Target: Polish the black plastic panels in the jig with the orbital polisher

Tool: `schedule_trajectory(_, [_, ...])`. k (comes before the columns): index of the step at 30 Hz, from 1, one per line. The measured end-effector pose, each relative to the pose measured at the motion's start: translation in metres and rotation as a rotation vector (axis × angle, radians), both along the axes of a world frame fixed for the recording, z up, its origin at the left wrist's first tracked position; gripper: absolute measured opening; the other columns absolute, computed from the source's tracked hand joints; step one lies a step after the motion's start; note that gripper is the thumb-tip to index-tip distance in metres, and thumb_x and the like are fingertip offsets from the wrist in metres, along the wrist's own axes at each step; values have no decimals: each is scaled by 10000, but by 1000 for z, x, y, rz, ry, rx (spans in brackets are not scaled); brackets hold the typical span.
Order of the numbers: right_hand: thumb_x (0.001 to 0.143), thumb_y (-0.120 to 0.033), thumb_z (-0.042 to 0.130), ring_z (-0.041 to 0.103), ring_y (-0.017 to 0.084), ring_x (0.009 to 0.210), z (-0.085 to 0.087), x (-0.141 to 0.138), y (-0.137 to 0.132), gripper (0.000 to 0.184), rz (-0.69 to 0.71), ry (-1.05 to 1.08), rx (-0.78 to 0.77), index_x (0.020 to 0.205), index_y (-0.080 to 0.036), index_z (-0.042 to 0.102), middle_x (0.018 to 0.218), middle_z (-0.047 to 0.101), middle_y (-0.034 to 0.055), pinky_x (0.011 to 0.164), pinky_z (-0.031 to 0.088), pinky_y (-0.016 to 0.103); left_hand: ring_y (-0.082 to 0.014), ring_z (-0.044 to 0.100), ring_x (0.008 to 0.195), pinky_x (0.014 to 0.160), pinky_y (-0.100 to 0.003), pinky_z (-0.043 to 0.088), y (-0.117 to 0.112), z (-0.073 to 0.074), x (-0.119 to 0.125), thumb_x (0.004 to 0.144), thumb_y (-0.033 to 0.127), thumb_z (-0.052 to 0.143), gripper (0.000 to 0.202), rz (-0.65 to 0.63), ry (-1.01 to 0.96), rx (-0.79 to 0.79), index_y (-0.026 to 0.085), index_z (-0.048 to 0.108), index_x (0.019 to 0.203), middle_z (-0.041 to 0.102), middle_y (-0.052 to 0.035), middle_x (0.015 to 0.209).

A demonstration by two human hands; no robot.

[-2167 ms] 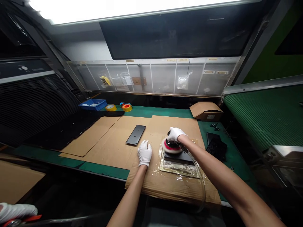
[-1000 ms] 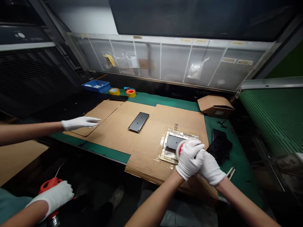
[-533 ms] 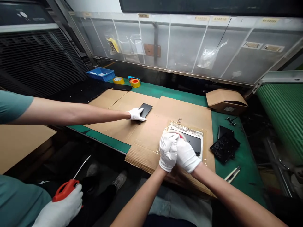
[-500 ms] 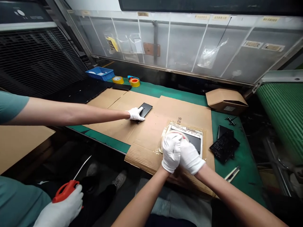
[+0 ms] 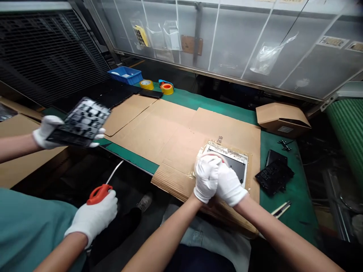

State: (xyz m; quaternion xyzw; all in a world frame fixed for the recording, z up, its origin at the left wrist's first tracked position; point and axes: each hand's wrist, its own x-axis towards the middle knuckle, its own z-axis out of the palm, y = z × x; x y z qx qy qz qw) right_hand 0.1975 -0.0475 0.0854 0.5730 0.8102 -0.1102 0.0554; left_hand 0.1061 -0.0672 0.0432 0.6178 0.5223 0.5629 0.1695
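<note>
My left hand (image 5: 206, 179) and my right hand (image 5: 230, 185) are pressed together around a round pad (image 5: 218, 158) with a red rim, which they mostly hide. Beneath them lies a dark panel (image 5: 236, 168) on a sheet of clear, glue-smeared film (image 5: 227, 150). The film rests on flattened cardboard (image 5: 170, 132). To the left, a co-worker's gloved hands hold a black perforated plate (image 5: 82, 122) and a red-handled air blow gun (image 5: 99, 194).
Black plates (image 5: 274, 176) and a utility knife (image 5: 280, 209) lie on the green mat (image 5: 279, 223) to the right. A cardboard box (image 5: 283, 120) stands behind them. A blue tray (image 5: 126, 74) and tape rolls (image 5: 146, 84) sit at the back. A green conveyor (image 5: 347, 132) runs along the right.
The black plate has left the cardboard, and a co-worker's hands now hold a black plate out at the left. The blow gun has moved up and right. My hands have barely moved.
</note>
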Motion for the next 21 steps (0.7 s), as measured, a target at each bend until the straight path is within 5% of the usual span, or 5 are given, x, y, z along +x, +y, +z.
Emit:
schedule_trajectory(3, [1001,-146,339,679,258,974,7,-7,5,440,13,-15,-1,1370,-83,569,1254,643,204,849,545,341,-278,641,1151,1066,-446,529,4,3,-3,951,297,391,366,21,-9,-21,315,688,1164,706,-11,1175])
schedule_trajectory(11, [939,-134,445,677,248,831,-31,134,-27,280,-150,-167,117,1060,-70,689,999,705,192,819,528,344,-257,674,1053,994,-452,535,5,6,109,951,316,472,299,-192,-24,141,214,719,1084,735,-89,1107])
schedule_trajectory(13, [934,-140,457,679,255,864,-28,124,-20,271,-117,-166,120,1049,-71,693,1000,706,192,827,526,340,-253,667,1070,1009,-454,530,10,8,100,951,326,477,302,-171,-20,134,208,725,1077,731,-89,1110])
schedule_trajectory(18, [966,-173,447,633,261,1115,-4,27,11,393,68,-6,55,1308,-82,617,1259,648,194,971,500,327,-248,647,1128,1084,-464,493,18,9,22,969,299,443,317,-32,-42,98,217,707,1123,714,-102,1149])
schedule_trajectory(21, [980,-195,438,590,290,1199,3,-1,19,436,93,36,38,1381,-79,568,1363,588,201,1014,485,360,-252,637,1149,1079,-460,494,18,9,0,996,297,408,325,29,-43,67,227,695,1130,703,-104,1169])
